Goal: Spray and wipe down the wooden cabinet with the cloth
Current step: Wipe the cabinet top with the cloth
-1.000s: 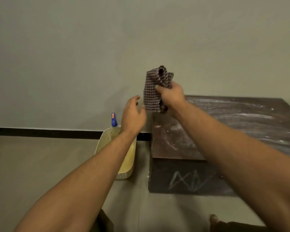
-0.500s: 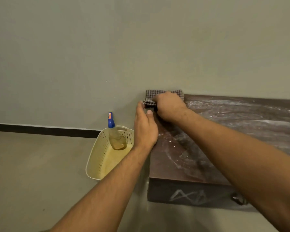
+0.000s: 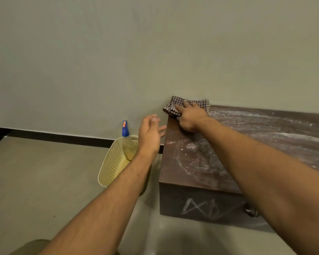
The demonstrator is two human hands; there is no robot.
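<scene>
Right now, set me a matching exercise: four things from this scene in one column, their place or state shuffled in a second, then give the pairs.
Things
1. checked cloth
2. spray bottle
3. left hand
4. wooden cabinet

Places or states
A. standing in the cream basket on the floor
B. top streaked with white dust
C. pressed under the right hand at the cabinet's far left corner
D. open, holding nothing, beside the cabinet's left edge

Pairs: 1-C, 2-A, 3-D, 4-B
</scene>
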